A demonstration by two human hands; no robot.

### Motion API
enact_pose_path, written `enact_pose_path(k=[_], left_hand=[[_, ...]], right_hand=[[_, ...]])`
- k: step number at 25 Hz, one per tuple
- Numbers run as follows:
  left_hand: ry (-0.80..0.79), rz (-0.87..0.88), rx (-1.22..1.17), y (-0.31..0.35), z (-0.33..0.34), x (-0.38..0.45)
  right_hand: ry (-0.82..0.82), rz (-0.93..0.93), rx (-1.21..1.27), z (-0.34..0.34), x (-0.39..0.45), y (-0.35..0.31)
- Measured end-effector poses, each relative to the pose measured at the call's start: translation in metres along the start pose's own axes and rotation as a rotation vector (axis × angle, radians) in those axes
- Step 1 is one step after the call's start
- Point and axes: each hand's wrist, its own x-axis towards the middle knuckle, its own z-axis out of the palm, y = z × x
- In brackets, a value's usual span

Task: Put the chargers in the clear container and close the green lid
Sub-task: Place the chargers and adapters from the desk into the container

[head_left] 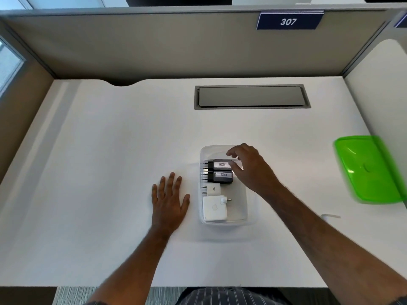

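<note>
The clear container [250,213] stands on the white desk, right of centre. Inside lie two black chargers, one labelled 026 [220,164] and one labelled 002 [221,177], a small white charger [212,189] and a large white square charger [214,208]. My right hand [251,167] hovers over the container's far end, fingers apart, thumb and fingertips close to the 026 charger; whether they touch it I cannot tell. My left hand [168,201] lies flat on the desk just left of the container, holding nothing. The green lid [370,170] lies at the desk's right edge.
A grey cable hatch [251,96] is set into the desk at the back. Partition walls enclose the desk at the back and both sides, with a sign reading 307 [288,21]. A small white object [330,216] lies on the desk below the lid.
</note>
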Motion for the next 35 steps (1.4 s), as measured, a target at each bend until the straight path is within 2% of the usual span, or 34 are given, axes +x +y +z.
enact_pose_path(k=[4, 10, 23, 27, 30, 35], left_hand=[[-0.007, 0.000, 0.005, 0.000, 0.002, 0.000], [-0.011, -0.009, -0.006, -0.001, 0.004, 0.000], [-0.070, -0.081, -0.055, 0.014, 0.006, -0.002], [-0.085, -0.090, -0.055, 0.018, 0.005, -0.005], [-0.096, -0.101, -0.047, 0.021, 0.003, -0.008], [-0.132, -0.112, -0.039, 0.020, 0.002, -0.010]], right_hand=[[0.151, 0.027, -0.009, -0.029, -0.032, 0.012], [0.207, 0.148, -0.029, -0.046, -0.080, 0.044], [-0.019, 0.703, -0.287, -0.066, -0.199, 0.123], [-0.075, 0.768, -0.328, -0.068, -0.219, 0.130], [-0.135, 0.741, -0.299, -0.065, -0.229, 0.132], [-0.052, 0.665, -0.347, -0.058, -0.236, 0.138]])
